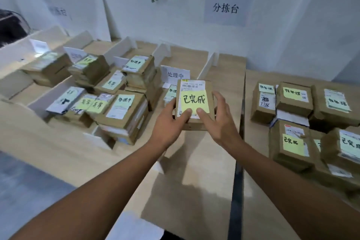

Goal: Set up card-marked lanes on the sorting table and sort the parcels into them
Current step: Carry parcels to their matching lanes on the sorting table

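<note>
A flat, rectangular brown cardboard parcel [194, 122] is gripped by both hands just in front of the white paper card marked 处理中 [175, 75]. A square yellow note [193, 101] and a printed label are stuck to its top face. The left hand [171, 121] is clasped on its near left corner and the right hand [220, 117] on its right edge, each thumb laid flat on top, both forearms stretched forward. Whether the underside touches the wood cannot be told.

Thin, stiff white dividers [206, 66] are set on edge either side of the card, and bare pale wood table [194, 161] is left open in front of it. Left of the card, the lanes are filled with stacked parcels [120, 111] close against the partitions. Well right of the card, past a dark gap [236, 181], more noted parcels [294, 99] are piled.
</note>
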`<action>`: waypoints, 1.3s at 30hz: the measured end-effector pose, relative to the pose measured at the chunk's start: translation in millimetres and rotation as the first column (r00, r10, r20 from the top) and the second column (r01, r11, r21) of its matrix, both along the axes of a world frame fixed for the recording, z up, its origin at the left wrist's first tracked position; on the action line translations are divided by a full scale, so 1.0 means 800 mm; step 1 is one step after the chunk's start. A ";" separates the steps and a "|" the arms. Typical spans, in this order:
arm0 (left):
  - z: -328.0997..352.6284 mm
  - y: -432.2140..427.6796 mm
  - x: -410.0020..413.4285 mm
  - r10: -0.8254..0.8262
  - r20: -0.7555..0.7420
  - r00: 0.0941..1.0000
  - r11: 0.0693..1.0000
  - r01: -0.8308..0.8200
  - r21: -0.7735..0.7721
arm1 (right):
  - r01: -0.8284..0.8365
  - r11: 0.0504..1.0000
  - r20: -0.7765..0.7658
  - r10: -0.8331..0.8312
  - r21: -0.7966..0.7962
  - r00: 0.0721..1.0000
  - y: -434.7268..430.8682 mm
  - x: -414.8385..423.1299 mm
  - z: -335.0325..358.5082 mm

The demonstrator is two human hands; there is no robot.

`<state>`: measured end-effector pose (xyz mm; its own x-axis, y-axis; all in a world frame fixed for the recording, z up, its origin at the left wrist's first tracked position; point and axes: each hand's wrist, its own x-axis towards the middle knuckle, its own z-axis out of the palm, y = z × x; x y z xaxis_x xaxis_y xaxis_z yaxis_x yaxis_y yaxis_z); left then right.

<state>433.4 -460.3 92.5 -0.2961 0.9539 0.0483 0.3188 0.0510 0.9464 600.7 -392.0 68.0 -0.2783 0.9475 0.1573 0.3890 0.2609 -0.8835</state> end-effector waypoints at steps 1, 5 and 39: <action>0.005 -0.017 -0.011 0.025 -0.010 1.000 1.000 -0.025 0.011 | -0.024 1.000 -0.007 0.024 0.004 1.000 -0.010 -0.014 0.005; 0.016 -0.068 -0.060 0.139 -0.023 0.990 0.989 -0.137 0.052 | -0.106 0.994 0.013 0.106 0.021 0.994 -0.046 -0.073 0.024; -0.019 -0.277 -0.652 0.295 -0.049 0.954 0.952 -0.298 -0.071 | -0.271 0.961 0.135 0.276 -0.055 0.951 -0.241 -0.684 -0.015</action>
